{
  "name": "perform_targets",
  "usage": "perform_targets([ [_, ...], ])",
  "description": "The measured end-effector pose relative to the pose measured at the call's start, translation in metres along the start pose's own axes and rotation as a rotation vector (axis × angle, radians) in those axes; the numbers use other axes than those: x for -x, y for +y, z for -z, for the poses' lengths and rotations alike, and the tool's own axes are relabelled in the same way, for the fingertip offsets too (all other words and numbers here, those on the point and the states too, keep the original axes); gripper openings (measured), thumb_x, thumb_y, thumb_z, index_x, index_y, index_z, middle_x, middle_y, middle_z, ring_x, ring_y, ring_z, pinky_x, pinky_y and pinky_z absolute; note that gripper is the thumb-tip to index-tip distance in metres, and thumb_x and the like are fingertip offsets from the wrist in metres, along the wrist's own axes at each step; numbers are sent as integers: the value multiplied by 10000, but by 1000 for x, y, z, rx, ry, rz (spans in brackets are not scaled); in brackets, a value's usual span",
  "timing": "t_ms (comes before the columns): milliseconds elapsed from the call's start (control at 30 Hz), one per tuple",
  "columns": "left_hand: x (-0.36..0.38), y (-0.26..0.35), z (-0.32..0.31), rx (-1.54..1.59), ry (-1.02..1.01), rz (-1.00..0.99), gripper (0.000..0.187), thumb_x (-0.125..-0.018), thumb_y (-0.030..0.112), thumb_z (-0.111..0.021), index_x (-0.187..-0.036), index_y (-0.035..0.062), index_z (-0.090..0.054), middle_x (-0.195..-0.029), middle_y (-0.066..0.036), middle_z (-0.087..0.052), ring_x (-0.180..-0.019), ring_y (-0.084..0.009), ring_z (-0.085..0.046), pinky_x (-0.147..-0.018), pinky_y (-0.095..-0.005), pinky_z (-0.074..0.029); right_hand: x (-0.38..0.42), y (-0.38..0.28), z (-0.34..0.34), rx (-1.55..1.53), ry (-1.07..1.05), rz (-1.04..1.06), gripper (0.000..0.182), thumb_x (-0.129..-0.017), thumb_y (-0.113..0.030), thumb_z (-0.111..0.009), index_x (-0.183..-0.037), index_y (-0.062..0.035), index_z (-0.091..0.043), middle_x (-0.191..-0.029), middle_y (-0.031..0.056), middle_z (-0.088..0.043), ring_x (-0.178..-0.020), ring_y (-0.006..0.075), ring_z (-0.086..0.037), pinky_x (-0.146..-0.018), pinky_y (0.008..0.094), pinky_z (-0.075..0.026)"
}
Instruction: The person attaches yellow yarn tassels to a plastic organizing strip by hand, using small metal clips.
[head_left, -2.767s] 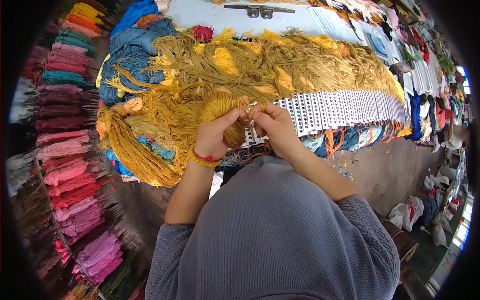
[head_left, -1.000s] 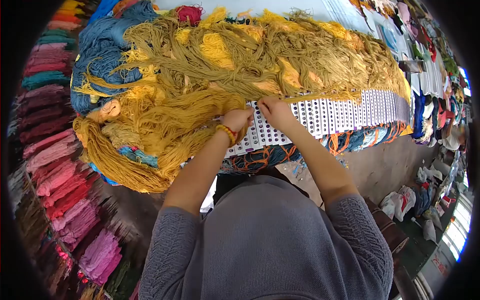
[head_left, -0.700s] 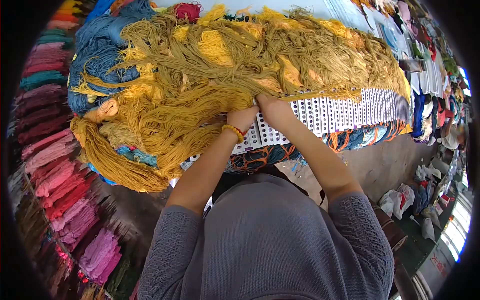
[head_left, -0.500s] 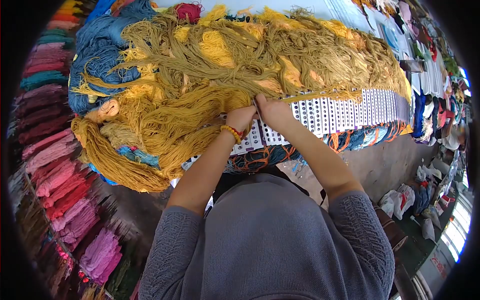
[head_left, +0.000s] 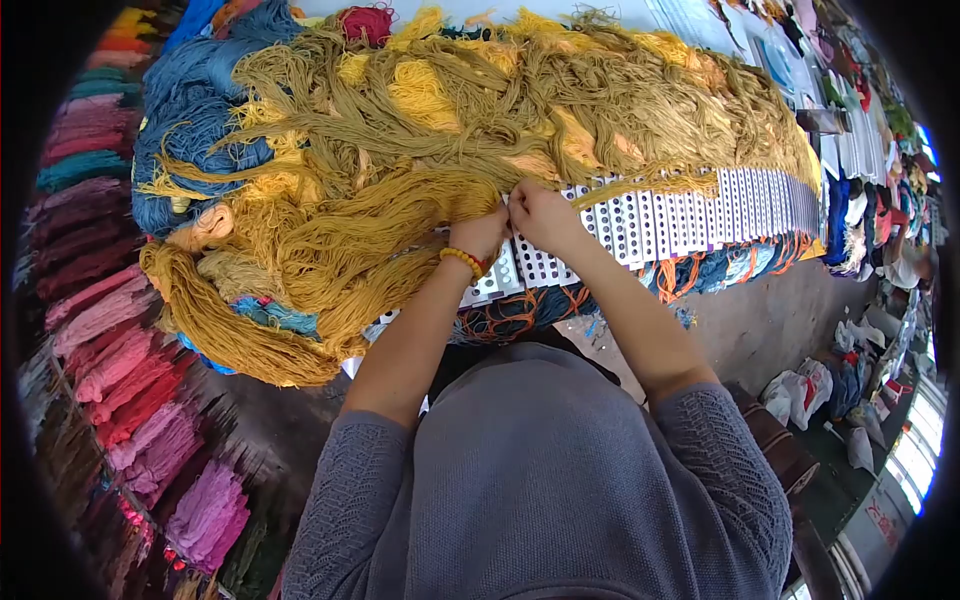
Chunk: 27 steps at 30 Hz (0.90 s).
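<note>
My left hand (head_left: 482, 231) and my right hand (head_left: 537, 212) meet at the near edge of a big heap of mustard-yellow yarn (head_left: 420, 130). Both pinch strands of that yarn where it lies over a row of white perforated cards (head_left: 660, 215). The fingertips are pressed together and partly hidden in the yarn. A beaded bracelet (head_left: 462, 260) sits on my left wrist. Blue yarn (head_left: 190, 110) lies at the heap's left end.
Skeins of pink, red, maroon and teal yarn (head_left: 110, 330) lie stacked along the left. Orange and blue threads (head_left: 520, 312) hang under the cards. More cards and coloured samples (head_left: 850, 130) run off to the right. Bags (head_left: 800, 390) sit on the floor at right.
Earlier my hands held a yellow bundle up near my chest. They have since reached forward to the card row, where they stay pinching strands, shifting only slightly.
</note>
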<state>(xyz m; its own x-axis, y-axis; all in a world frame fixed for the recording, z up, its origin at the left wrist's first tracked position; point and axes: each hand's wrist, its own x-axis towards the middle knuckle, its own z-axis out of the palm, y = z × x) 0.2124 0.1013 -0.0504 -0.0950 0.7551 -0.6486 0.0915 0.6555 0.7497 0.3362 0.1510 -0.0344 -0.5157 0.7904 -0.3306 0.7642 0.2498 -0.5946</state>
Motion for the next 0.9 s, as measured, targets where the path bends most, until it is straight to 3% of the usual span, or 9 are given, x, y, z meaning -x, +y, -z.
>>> perform_targets([
  [33, 9, 11, 6, -167, 11, 58, 224, -798, 200, -487, -743, -6, -557, -632, -79, -566, -573, -162, -552, -555, -281, -442, 6, -6, 7, -19, -7, -54, 241, -766, -236, -529, -890, -41, -463, -808, 191, -589, -722, 353, -578, -622, 420, -462],
  [67, 12, 0, 13, -188, 88, -115, 205, -771, 179, -510, -692, -1, -569, -557, -58, -548, -525, -147, -550, -511, -271, -440, 11, -9, 12, -39, -15, -109, 232, -768, -231, -518, -907, -50, -473, -832, 193, -586, -754, 349, -576, -655, 418, -457],
  [133, 13, -4, 29, -28, 143, 29, 146, -742, 136, -543, -755, -6, -574, -583, -45, -559, -506, -124, -547, -463, -259, -433, 13, -4, 11, -50, -19, -121, 246, -759, -234, -530, -927, -60, -482, -846, 185, -580, -794, 333, -568, -696, 411, -446],
  [300, 5, -23, 36, 129, 50, -149, 174, -691, 46, -616, -843, -15, -557, -689, -40, -582, -492, -102, -528, -430, -234, -422, 12, 9, 0, -104, 50, -37, 242, -746, -207, -557, -923, -62, -480, -813, 154, -577, -763, 313, -570, -672, 398, -450],
  [533, 6, -21, 21, 77, 201, -108, 179, -708, 54, -639, -863, -5, -571, -790, -23, -582, -679, -88, -539, -571, -224, -448, 17, 9, -4, -143, 92, -39, 232, -742, -199, -573, -908, -63, -485, -817, 137, -574, -729, 297, -575, -635, 389, -454],
  [667, 22, -21, 18, 426, 117, -231, 292, -739, 195, -648, -912, -30, -581, -738, -34, -594, -633, -96, -538, -573, -218, -436, 18, 11, -7, -176, 150, -8, 208, -756, -189, -568, -900, -65, -485, -808, 133, -566, -716, 305, -573, -617, 391, -452],
  [733, 35, -14, 34, 819, -321, 79, 256, -779, 192, -610, -938, -7, -575, -708, -25, -566, -581, -77, -499, -521, -197, -414, 19, 16, -14, -176, 191, 12, 189, -764, -186, -562, -891, -64, -491, -804, 134, -561, -715, 308, -570, -615, 393, -451],
  [767, 43, -12, 38, 871, -448, 49, 279, -809, 213, -577, -1002, 12, -565, -724, -20, -550, -556, -63, -466, -490, -177, -387, 18, 18, -16, -146, 248, 75, 167, -771, -182, -557, -876, -66, -499, -793, 135, -555, -704, 310, -567, -602, 392, -452],
  [900, 43, 3, 26, 745, -379, 136, 371, -827, 243, -547, -1148, 60, -505, -880, -21, -570, -600, -71, -481, -536, -186, -400, 27, 17, -17, -189, 366, 260, 106, -781, -166, -546, -836, -77, -526, -762, 128, -539, -661, 310, -560, -548, 383, -452],
])
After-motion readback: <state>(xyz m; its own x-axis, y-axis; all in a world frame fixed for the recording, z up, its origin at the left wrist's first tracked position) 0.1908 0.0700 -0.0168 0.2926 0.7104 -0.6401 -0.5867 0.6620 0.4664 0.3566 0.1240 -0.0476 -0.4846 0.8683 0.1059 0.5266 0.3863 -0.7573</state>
